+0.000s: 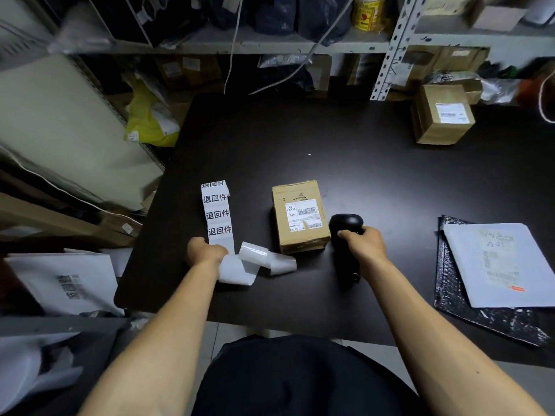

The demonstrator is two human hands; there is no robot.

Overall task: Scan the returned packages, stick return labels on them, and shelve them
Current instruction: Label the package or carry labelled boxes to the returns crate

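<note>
A small cardboard box (300, 216) with a white barcode label on top lies in the middle of the dark table (300, 139). Just right of it, my right hand (365, 243) grips a black handheld scanner (345, 223), whose head is beside the box's near right corner. To the left of the box lies a strip of white return labels (217, 213) with black characters; its empty backing curls toward the box. My left hand (205, 250) holds the strip at its near end, fingers curled over it.
A second cardboard box (443, 115) stands at the table's far right. A white mailer on a black bubble mailer (492, 265) lies at the right edge. Shelves (270, 45) with parcels run behind the table. Bags and flat cardboard crowd the left side.
</note>
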